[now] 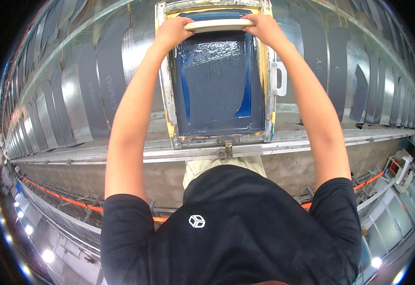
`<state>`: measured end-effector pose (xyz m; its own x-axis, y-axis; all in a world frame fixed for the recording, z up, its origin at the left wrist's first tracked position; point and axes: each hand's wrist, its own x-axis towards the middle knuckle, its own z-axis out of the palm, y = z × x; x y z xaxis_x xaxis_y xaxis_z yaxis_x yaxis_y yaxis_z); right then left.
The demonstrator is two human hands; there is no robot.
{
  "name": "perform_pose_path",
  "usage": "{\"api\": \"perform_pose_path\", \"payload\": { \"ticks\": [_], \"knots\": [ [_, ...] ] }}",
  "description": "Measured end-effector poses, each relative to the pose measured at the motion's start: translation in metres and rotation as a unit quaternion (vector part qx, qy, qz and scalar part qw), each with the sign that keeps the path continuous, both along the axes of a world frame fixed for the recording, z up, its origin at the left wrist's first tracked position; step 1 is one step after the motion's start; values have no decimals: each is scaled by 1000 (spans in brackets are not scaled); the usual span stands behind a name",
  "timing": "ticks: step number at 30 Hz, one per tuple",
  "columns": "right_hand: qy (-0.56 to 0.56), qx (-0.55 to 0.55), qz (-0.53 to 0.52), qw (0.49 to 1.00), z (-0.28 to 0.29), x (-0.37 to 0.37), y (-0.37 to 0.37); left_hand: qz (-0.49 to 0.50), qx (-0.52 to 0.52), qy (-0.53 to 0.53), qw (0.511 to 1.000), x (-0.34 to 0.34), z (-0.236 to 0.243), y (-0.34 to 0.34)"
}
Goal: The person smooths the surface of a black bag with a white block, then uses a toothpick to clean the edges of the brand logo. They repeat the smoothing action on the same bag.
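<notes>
Gripping the left end of the pale squeegee (219,24), the left hand (172,31) has its fingers curled shut over the handle, knuckles toward the camera, so the fingertips themselves are hidden underneath. The squeegee lies crosswise at the far end of the printing screen (217,80), whose mesh is coated in wet dark-blue ink (217,71) and bounded by a metal frame (168,109) edged with yellowish tape. The screen sits on a long bench (122,152) lined with rows of grey and dark fabric pieces (84,95) on either side. At the right end of the squeegee, the right hand (264,28) is likewise closed around the handle, fingers wrapped tight with nothing else in them. Both arms are stretched nearly straight, and that looks like the main risk: with so much reach, pressure could easily come out uneven between the two hands, tilting the blade and leaving streaks or a thin patch in the ink. A slip of either grip on the smooth handle could also drop the blade into the ink pool and smear the frame. The frame shifting on the bench would blur the print on the piece below, though that piece cannot be seen from here.
</notes>
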<state>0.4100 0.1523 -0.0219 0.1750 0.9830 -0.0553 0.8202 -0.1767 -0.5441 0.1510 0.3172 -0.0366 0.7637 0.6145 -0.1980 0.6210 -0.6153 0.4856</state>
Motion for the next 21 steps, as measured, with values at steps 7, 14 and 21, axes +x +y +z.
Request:
{"api": "perform_pose_path", "payload": {
  "ticks": [7, 14, 21],
  "knots": [
    [-3, 84, -24, 996, -33, -52, -89, 41, 135, -143, 980, -46, -27, -103],
    [30, 28, -3, 999, -2, -141, -217, 24, 108, -119, 987, -136, -16, -235],
    [54, 8, 15, 998, 10, -168, -270, -5, 87, -71, 994, -167, 5, -286]
  ]
}}
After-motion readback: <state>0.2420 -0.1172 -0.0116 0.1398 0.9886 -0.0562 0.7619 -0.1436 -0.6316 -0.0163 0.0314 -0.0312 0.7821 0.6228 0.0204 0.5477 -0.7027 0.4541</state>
